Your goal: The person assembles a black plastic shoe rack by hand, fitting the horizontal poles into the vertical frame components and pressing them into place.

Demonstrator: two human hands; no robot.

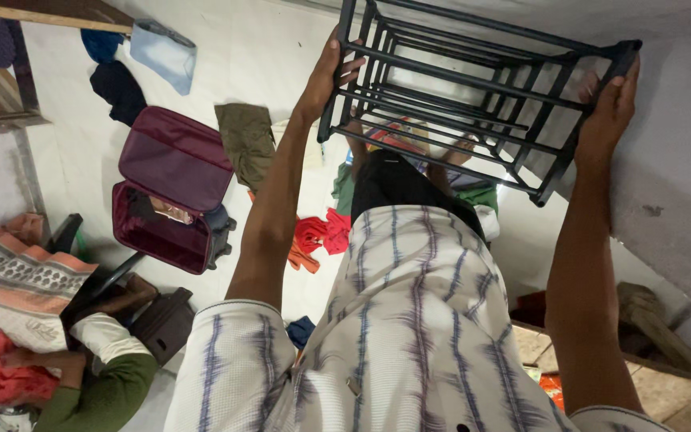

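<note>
I hold a black metal rack [457, 88] of several barred tiers out in front of me, lifted off the floor. My left hand [328, 76] grips its left end post, fingers curled around the bars. My right hand [608, 116] clasps the rack's right corner, close to a grey wall [673, 152]. My striped white shirt [409, 320] fills the lower middle of the view. Through the bars I see another person's arms and dark clothing below the rack.
An open maroon suitcase [171, 188] lies on the white floor at left. Clothes are scattered about: olive [245, 140], red and orange [317, 236], blue and dark ones at top left. A person in a green sleeve [97, 396] sits at lower left. Wooden pieces [657, 328] lie at right.
</note>
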